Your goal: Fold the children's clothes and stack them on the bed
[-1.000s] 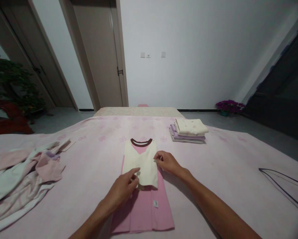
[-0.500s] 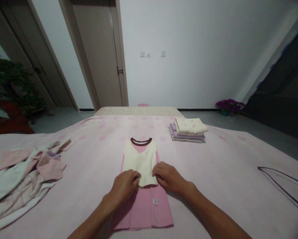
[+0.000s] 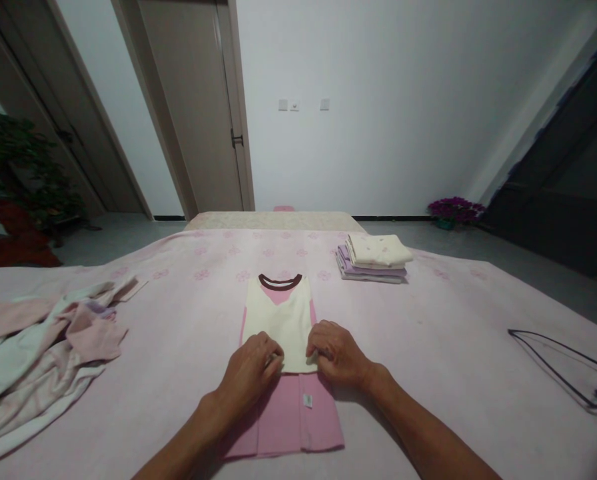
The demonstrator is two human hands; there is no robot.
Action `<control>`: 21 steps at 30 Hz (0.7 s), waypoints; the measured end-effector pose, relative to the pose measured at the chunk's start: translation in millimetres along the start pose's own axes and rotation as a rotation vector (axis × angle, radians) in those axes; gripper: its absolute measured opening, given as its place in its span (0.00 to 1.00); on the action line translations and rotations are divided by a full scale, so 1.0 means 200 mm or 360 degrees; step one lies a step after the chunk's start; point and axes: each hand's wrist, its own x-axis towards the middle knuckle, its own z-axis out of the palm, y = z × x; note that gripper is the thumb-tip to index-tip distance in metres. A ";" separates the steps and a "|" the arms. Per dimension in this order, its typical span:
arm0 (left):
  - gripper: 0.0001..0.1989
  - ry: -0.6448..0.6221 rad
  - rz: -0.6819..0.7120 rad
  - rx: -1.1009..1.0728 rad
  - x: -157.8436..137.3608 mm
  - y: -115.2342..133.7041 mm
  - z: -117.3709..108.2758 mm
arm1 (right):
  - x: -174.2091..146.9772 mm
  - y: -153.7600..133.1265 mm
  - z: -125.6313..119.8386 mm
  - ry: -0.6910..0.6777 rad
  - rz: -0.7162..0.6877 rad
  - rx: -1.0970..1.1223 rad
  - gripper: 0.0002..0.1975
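A pink and cream shirt (image 3: 291, 333) with a dark brown neckband lies before me, neckband pointing away. Its sides are folded inward, and a cream layer covers the upper part. The pink lower part, bearing a small white label, stays exposed toward me. My left hand (image 3: 255, 365) has its fingers curled on the left side of the cream layer, near its lower edge. At the right end of that edge, my right hand (image 3: 337, 352) pinches the fabric. Both sets of fingertips are partly hidden by the knuckles.
Crumpled pink, white and pale green clothes (image 3: 48, 353) lie at the left on the pale pink flowered cover (image 3: 418, 373). A stack of folded clothes (image 3: 376, 257), cream on top and purple beneath, sits at the back right. Nearer on the right is a black hanger (image 3: 553, 370).
The lower edge of the cream layer now lies straighter and flatter across the pink part. My hands keep nearly the same places on it. The whole view has shifted slightly.
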 end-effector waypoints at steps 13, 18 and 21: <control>0.19 0.0226 -0.0503 -0.0772 0.28 -0.23 0.00 | 0.12 -0.07 0.08 0.0258 -0.0068 0.0047 0.16; 0.23 0.0153 -0.0622 -0.1034 0.47 -0.25 0.02 | 0.09 0.01 0.14 0.0149 -0.0058 0.0019 0.15; 0.21 0.0131 -0.0607 -0.1007 0.52 -0.23 0.02 | 0.08 0.02 0.15 0.0150 -0.0038 -0.0006 0.16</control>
